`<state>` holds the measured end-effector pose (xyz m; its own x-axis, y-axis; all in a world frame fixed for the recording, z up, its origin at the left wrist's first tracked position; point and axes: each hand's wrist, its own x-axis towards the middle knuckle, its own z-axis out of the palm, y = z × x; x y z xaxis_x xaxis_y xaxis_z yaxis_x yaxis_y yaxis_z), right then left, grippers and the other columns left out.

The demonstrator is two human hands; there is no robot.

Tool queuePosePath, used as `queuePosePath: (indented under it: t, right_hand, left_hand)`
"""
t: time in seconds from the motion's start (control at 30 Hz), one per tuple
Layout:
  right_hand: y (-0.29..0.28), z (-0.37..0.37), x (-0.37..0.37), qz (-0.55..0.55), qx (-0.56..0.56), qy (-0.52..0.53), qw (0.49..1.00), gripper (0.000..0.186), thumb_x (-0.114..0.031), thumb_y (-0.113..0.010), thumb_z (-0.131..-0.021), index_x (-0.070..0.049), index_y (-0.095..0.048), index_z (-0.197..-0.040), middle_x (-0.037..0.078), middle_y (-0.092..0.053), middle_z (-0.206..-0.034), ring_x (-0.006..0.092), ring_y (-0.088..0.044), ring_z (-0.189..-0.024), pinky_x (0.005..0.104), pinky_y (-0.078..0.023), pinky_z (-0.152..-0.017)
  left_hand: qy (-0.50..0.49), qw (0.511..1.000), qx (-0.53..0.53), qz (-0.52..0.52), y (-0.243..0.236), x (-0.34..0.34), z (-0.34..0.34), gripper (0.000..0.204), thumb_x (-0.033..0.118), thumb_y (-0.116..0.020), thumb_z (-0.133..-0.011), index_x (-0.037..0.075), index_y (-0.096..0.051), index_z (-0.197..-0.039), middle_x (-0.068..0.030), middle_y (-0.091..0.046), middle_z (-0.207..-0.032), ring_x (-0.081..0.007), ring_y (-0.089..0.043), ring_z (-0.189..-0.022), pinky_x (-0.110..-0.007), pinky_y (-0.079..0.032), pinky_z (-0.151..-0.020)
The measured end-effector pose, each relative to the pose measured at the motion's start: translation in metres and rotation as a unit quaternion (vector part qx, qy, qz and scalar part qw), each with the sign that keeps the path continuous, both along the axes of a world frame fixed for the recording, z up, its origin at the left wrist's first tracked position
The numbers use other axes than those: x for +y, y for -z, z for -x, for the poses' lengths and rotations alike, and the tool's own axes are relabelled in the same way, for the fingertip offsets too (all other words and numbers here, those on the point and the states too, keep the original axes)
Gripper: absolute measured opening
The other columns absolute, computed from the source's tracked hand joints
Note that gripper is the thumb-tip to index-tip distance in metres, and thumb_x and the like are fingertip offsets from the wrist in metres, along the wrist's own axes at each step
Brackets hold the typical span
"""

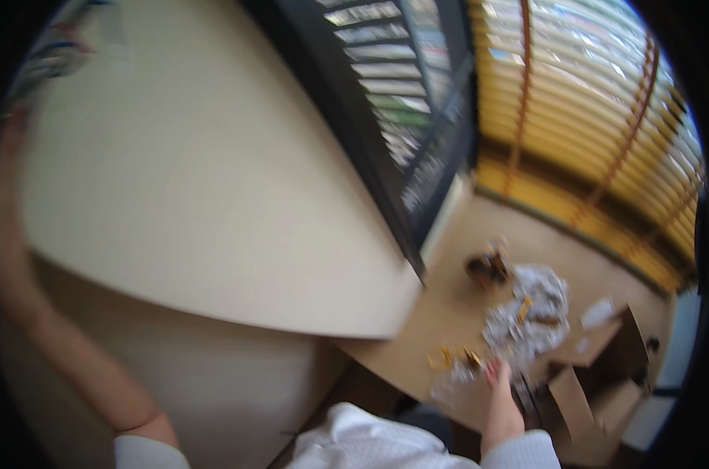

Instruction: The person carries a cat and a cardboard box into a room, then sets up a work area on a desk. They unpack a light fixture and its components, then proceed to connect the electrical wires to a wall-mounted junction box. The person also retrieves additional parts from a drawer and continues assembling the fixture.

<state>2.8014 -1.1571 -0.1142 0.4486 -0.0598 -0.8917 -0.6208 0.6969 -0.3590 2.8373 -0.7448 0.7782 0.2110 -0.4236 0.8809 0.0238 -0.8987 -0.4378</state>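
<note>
At the far left, my left hand [14, 133] reaches up along the pale, curved top surface [174, 172], blurred beside some jumbled, unclear items [57, 59] at the upper edge. Whether it holds any of them is not visible. Lower right, my right hand [500, 371] is over a tan table [440, 305], next to small gold pieces [456, 359] and clear plastic [452, 384]; its fingers are too blurred to read. Just beyond lies crumpled white wrapping [538, 293] with gold items on it, and a brown object [487, 266].
An open cardboard box [573, 406] stands at the right of the table, near a small white item [597, 313]. A dark-framed window [436, 141] is at top center, with yellow slatted blinds [565, 94] to its right.
</note>
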Motion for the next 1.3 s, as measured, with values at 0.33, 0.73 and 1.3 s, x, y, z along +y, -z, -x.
queuePosePath:
  t: [0.33, 0.73, 1.3]
  right_hand:
    - [-0.027, 0.021, -0.027, 0.074, 0.021, -0.067, 0.995, 0.053, -0.033, -0.054, -0.100, -0.001, -0.050, -0.141, 0.018, -0.057, -0.141, 0.0344, -0.054, -0.132, 0.0478, -0.048, -0.105]
    - [-0.055, 0.042, -0.027, 0.073, -0.014, -0.096, 0.993, 0.053, -0.032, -0.057, -0.098, 0.000, -0.053, -0.140, 0.018, -0.060, -0.139, 0.0356, -0.057, -0.129, 0.0483, -0.047, -0.108]
    - [-0.071, 0.074, -0.034, 0.069, -0.161, -0.096, 0.980, 0.039, -0.024, -0.061, -0.097, 0.001, -0.061, -0.127, 0.015, -0.066, -0.124, 0.0319, -0.064, -0.112, 0.0438, -0.051, -0.098]
  left_hand:
    - [-0.050, 0.997, -0.052, -0.009, 0.022, 0.010, -0.044, 0.026, 0.011, -0.086, -0.068, 0.015, -0.073, -0.090, 0.0050, -0.064, -0.093, -0.0141, -0.060, -0.074, -0.031, -0.049, -0.062]
    - [-0.045, 0.992, -0.083, -0.089, 0.014, 0.001, -0.021, 0.021, 0.007, -0.083, -0.068, 0.015, -0.070, -0.083, 0.0048, -0.066, -0.081, -0.0140, -0.062, -0.075, -0.030, -0.049, -0.063]
    - [0.026, 0.981, -0.141, -0.129, -0.012, -0.012, 0.044, 0.023, 0.000, -0.086, -0.070, 0.009, -0.071, -0.085, -0.0014, -0.066, -0.080, -0.0191, -0.063, -0.070, -0.031, -0.051, -0.059]
